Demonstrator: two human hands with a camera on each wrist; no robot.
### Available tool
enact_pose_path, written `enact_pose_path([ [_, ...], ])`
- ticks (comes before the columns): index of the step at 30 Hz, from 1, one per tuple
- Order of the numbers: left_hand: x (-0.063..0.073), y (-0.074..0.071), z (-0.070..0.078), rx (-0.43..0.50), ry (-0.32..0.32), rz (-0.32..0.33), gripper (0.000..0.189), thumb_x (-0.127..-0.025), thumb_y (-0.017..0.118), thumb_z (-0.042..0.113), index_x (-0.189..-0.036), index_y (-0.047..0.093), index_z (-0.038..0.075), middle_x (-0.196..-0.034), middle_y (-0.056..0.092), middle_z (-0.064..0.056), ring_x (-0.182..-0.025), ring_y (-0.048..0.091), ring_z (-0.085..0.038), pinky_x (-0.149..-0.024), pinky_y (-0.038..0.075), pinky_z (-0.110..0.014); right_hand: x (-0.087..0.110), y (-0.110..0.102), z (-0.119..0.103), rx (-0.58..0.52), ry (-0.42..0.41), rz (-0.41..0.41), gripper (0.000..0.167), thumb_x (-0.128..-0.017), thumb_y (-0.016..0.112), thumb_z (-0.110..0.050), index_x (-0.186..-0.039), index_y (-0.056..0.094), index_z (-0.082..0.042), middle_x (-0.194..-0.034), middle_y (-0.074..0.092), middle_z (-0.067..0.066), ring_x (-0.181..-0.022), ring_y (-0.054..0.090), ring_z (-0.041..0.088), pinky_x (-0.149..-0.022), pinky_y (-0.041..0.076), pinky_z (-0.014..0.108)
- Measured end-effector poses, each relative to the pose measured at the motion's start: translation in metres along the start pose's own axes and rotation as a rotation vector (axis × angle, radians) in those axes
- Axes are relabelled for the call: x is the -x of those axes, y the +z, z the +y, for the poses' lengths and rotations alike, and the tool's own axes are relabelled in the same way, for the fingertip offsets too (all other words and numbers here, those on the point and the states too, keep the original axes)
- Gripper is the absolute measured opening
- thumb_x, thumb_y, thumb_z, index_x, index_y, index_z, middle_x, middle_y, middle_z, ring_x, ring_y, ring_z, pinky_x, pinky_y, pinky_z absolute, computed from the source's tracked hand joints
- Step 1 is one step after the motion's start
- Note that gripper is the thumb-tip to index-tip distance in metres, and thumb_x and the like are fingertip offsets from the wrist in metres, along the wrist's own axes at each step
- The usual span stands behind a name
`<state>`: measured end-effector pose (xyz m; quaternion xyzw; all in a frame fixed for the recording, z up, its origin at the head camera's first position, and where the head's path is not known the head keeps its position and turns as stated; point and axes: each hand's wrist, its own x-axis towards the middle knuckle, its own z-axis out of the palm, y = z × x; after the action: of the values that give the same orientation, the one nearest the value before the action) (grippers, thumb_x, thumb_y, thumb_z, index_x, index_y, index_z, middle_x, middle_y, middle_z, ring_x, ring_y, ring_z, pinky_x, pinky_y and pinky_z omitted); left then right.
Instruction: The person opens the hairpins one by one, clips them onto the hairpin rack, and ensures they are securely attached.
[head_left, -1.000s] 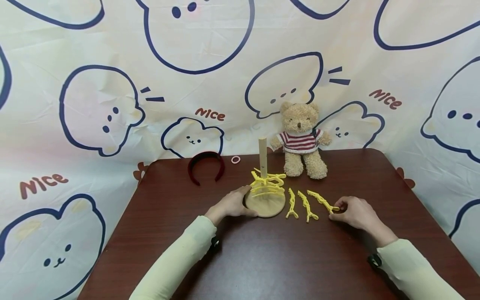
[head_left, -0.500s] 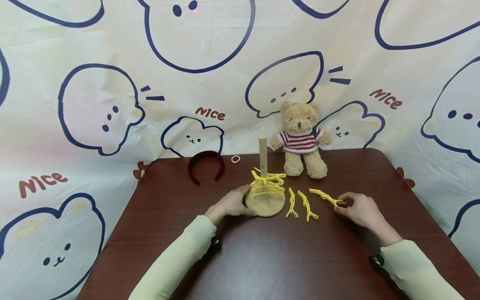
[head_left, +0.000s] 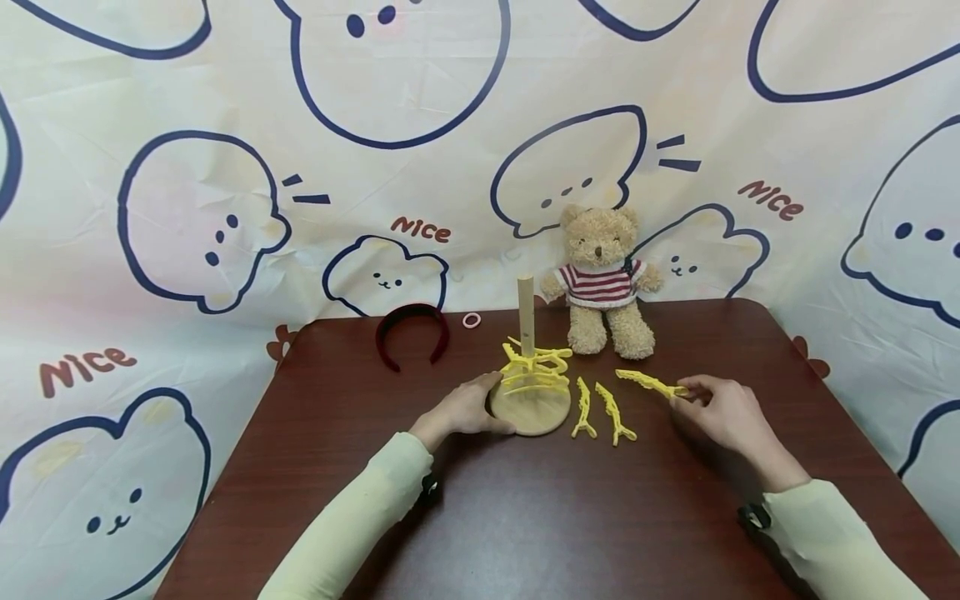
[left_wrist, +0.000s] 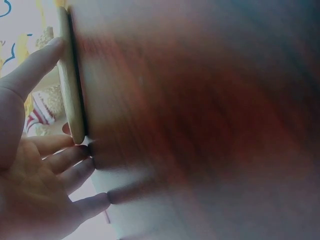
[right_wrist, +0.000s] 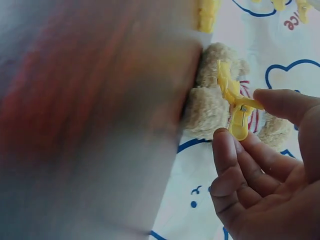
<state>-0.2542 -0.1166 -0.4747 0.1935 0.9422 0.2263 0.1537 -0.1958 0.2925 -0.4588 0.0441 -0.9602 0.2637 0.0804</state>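
At glossy wood-grain table (head_left: 525, 517): right fingers (right_wrist: 226, 152) pinch slim, forked yellow clip (head_left: 645, 382); left fingers (left_wrist: 67, 158) hold round wooden base (head_left: 531, 412).

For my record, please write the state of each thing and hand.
Stand: upright
Left hand: holding stand by its base
Held clip: gripped at handle end
Right hand: pinching that clip
Stand clips: overlapping
Two loose clips: lying apart
Bear: upright
Headband: lying
Ring: lying
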Motion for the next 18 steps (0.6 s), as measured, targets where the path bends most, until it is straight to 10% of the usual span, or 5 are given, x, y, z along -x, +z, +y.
enact_pose_path([
  [18,0.000,0.000,0.001,-0.005,0.002,0.008,0.104,-0.076,0.083,0.051,-0.157,0.031,0.011,-0.160,0.038,-0.014,-0.146,0.038,-0.035,-0.119,0.033,-0.050,-0.016,-0.009,-0.037,-0.065,-0.066,0.090,0.037,-0.092,0.071,-0.037,-0.115,0.073,-0.008,-0.083,0.071,0.003,-0.071,0.059,0.015,-0.060,0.043,0.024],
])
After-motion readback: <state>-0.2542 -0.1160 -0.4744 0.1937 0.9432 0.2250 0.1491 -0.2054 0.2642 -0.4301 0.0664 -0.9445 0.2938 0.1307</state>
